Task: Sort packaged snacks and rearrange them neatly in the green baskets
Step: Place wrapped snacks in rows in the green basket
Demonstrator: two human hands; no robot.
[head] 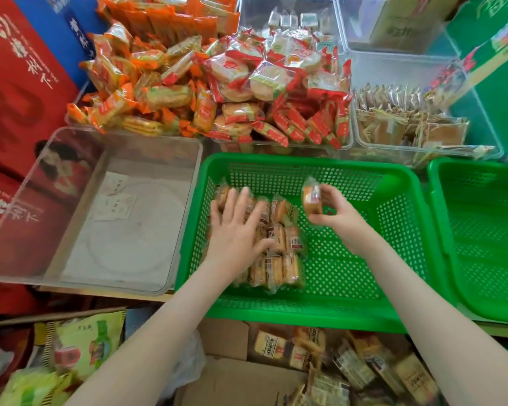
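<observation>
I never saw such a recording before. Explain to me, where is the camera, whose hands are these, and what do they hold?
There is no machine here: a person wears one camera on the head, and it looks down at the person's own two hands. The left hand rests flat, fingers straight, on rows of snack packets inside the green basket. The right hand pinches a single packet above that basket. A second green basket stands to the right, a transparent bin to the left, and orange and red packets are piled behind.
</observation>
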